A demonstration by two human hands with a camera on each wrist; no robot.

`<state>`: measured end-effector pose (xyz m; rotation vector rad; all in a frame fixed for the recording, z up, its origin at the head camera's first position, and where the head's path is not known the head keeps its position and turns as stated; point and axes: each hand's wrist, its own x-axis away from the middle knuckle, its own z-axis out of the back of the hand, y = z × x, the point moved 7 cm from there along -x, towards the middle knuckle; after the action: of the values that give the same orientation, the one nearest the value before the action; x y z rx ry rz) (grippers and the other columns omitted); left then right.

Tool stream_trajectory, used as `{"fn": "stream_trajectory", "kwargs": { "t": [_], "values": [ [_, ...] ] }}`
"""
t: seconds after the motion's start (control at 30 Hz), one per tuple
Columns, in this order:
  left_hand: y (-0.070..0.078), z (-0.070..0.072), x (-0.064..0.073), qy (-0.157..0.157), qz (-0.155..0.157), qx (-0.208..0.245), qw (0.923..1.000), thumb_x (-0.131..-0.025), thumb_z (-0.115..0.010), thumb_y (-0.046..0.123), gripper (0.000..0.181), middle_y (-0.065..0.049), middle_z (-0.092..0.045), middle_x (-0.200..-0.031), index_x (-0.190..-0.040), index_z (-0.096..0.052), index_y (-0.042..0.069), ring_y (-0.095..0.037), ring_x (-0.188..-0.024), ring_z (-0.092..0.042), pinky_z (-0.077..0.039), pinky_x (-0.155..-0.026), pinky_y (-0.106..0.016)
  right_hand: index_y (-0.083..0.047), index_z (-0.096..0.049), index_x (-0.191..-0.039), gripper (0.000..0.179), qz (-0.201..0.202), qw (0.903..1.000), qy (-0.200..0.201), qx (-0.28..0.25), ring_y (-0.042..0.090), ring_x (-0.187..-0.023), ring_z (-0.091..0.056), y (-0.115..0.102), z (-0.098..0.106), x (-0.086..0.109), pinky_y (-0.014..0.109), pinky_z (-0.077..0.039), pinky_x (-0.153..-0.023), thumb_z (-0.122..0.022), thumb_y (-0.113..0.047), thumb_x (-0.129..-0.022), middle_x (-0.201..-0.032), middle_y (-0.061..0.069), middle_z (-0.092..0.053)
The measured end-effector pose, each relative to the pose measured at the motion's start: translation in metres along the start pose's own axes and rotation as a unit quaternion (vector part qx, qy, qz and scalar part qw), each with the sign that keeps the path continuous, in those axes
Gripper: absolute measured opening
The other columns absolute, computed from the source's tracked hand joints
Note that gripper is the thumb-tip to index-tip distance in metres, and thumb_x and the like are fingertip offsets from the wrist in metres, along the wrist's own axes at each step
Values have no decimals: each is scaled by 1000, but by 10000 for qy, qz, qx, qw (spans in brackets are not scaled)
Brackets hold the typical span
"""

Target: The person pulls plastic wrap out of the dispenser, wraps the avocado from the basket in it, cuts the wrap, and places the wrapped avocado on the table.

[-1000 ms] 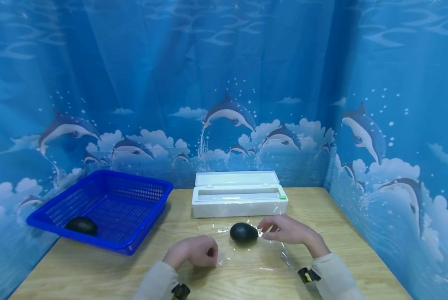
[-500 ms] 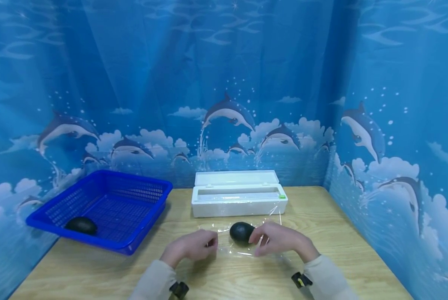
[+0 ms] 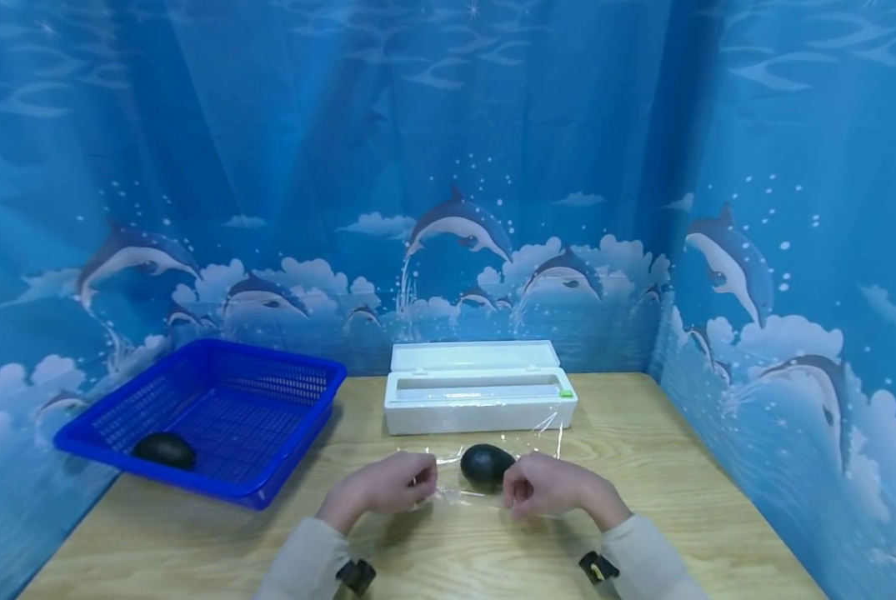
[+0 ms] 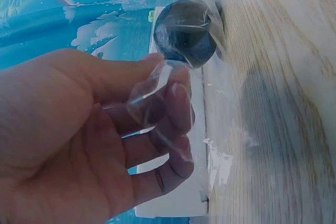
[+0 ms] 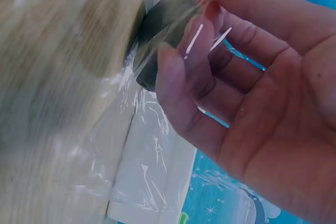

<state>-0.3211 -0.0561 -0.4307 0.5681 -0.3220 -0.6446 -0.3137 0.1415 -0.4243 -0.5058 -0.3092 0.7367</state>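
A dark avocado lies on clear plastic wrap in front of the white box. My left hand, left of the avocado, pinches an edge of the wrap between thumb and forefinger; in the left wrist view a loose flap of the wrap hangs over its fingers. On the other side, my right hand pinches the wrap close against the avocado's right end. The right wrist view shows film stretched over the avocado beside those fingertips.
Behind the avocado stands a white cling film dispenser box, its lid raised. A blue plastic basket at the left holds another avocado. Everything rests on a wooden table, with a dolphin-print curtain behind.
My right hand has come down and toward me from the avocado's far right side, bringing wrap with it. My left hand has shifted slightly away from me.
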Motion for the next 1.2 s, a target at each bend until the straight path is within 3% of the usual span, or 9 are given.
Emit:
{"fn": "stream_trajectory", "kwargs": {
  "t": [0.4, 0.63, 0.97, 1.2],
  "values": [
    [0, 4, 1, -85, -229, -12, 9997, -90, -75, 7, 4, 8, -70, -81, -92, -77, 11, 0, -72, -60, -54, -70, -17, -15, -67, -83, 16, -36, 9998, -67, -179, -3, -68, -53, 3, 7, 4, 17, -50, -63, -80, -6, -81, -76, -12, -61],
    [-1, 6, 1, -95, -323, 89, 9994, -93, -71, 11, 8, 9, -68, -79, -86, -73, 14, -1, -72, -59, -54, -72, -18, -11, -72, -86, 13, -195, 9985, -241, -443, -2, -68, -53, 9, 13, 10, 17, -49, -63, -82, -6, -80, -75, -10, -61],
    [-2, 10, 0, 193, -85, 202, 9996, -96, -64, 12, 6, 6, -63, -85, -96, -68, 9, -7, -78, -58, -53, -73, -22, -10, -69, -80, 13, -92, 9984, -75, -550, -2, -71, -57, 28, 33, 24, 18, -53, -67, -79, -3, -81, -77, -9, -65],
    [-3, 15, -2, 588, -220, 207, 9978, -100, -60, 14, 8, 6, -61, -85, -98, -66, 9, -7, -77, -56, -51, -70, -22, -11, -68, -86, 10, -159, 9983, 233, -515, 0, -76, -58, 35, 44, 25, 19, -54, -69, -77, -6, -87, -82, -6, -67]
  ]
}}
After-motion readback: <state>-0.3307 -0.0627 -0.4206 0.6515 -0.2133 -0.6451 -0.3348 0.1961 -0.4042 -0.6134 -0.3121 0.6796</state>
